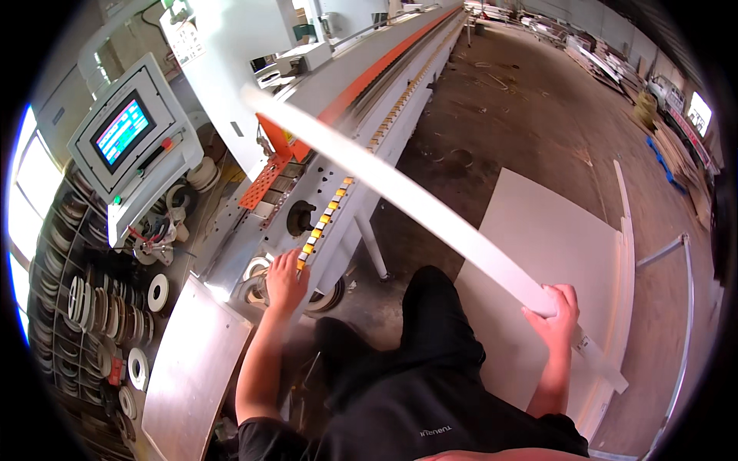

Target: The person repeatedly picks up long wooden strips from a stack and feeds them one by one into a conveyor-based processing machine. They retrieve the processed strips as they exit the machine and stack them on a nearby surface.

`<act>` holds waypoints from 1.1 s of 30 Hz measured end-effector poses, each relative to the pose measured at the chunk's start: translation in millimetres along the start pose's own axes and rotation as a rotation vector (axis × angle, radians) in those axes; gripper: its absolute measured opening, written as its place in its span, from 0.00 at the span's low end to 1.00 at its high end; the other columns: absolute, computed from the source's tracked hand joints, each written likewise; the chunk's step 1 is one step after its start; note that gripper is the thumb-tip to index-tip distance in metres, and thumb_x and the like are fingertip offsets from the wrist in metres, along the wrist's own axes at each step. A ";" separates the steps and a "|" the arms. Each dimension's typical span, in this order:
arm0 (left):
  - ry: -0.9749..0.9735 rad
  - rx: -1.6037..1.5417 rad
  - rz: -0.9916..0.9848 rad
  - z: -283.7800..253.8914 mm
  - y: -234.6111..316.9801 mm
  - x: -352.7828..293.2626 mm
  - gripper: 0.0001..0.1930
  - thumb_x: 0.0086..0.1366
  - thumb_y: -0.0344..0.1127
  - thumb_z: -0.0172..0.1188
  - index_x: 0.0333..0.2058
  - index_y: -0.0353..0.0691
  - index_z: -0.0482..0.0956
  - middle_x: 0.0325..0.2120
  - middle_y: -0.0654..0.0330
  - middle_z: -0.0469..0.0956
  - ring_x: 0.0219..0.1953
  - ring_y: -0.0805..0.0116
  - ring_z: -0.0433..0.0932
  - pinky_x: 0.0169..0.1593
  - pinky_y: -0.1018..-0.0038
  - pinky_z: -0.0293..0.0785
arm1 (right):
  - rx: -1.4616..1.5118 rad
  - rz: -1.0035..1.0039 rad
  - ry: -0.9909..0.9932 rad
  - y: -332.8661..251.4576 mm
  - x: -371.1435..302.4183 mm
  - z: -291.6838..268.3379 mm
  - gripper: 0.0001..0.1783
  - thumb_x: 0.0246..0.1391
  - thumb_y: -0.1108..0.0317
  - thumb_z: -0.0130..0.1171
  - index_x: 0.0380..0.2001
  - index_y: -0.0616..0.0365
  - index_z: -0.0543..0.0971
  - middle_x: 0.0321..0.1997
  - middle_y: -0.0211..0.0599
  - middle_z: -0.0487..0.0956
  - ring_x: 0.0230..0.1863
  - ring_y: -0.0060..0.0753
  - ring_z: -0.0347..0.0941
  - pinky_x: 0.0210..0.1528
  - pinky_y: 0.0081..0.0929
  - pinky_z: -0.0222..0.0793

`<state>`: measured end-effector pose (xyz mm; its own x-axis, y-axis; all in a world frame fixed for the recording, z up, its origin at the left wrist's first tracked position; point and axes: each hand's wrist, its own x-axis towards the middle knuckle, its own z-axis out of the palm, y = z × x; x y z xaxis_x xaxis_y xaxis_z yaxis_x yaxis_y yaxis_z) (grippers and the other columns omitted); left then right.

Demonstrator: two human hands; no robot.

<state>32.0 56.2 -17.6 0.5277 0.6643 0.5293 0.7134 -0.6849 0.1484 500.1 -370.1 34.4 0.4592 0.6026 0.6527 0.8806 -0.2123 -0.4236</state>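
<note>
White strip: long, narrow, raised aslant; far end over the machine, near part in the right hand, above a pale panel.
White strip, risk: far end could dip or swing into the orange guard; cause, a one-handed hold near one end, leaving a long overhang.
Pale panel, risk: could be scuffed if the strip's near end dropped; cause, a wrist tiring or turning.
Yellow rollers, risk: fingers could be pinched there; cause, the strip coming down beside them.
Right hand, pose: out to the right, elbow bent, thumb and fingers closed around the strip.
Left hand, pose: forearm reaching forward, fingers bent at the rollers' near end; whether it grips anything, cannot tell.
</note>
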 end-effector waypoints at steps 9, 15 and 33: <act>-0.015 -0.001 0.768 -123.6 186.7 -28.6 0.18 0.70 0.41 0.64 0.58 0.52 0.87 0.74 0.61 0.77 0.77 0.56 0.73 0.78 0.49 0.68 | 0.223 -0.346 -0.201 -38.0 13.5 40.7 0.32 0.29 0.61 0.89 0.43 0.50 0.89 0.41 0.30 0.84 0.41 0.41 0.82 0.40 0.39 0.81; -0.345 -0.095 0.562 -106.4 205.0 -50.7 0.18 0.67 0.41 0.65 0.54 0.47 0.80 0.69 0.53 0.78 0.66 0.53 0.79 0.68 0.52 0.75 | 0.330 -0.556 -0.355 -106.4 27.8 95.6 0.28 0.35 0.59 0.85 0.45 0.46 0.90 0.43 0.23 0.86 0.44 0.35 0.83 0.41 0.36 0.82; -0.310 -0.119 -0.030 -137.0 84.8 -130.9 0.33 0.60 0.47 0.81 0.61 0.43 0.80 0.64 0.54 0.82 0.65 0.46 0.79 0.69 0.51 0.74 | 0.339 -0.864 -0.482 -169.2 100.9 253.2 0.16 0.42 0.65 0.72 0.39 0.47 0.89 0.37 0.27 0.89 0.43 0.35 0.85 0.53 0.37 0.74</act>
<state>-39.7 -129.9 40.2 0.6351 0.7319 0.2468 0.6818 -0.6814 0.2661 367.9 -78.6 12.9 -0.4719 0.7054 0.5288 0.7740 0.6187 -0.1347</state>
